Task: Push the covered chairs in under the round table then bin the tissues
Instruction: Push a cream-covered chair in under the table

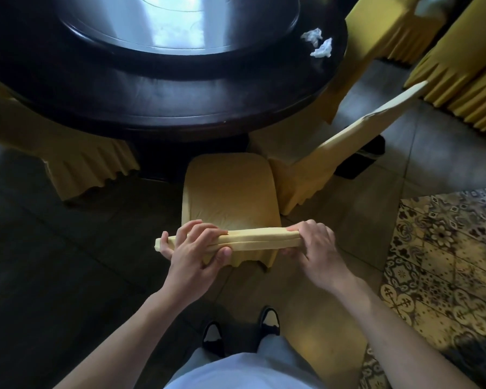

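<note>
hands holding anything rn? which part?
Both hold the chair by the top edge of its backrest: left hand near the left end, right hand at the right end.

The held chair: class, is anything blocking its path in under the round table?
Nothing visible lies between the chair and the table. Its seat front already meets the table's shadowed base, and a neighbouring chair crowds its right side.
</note>
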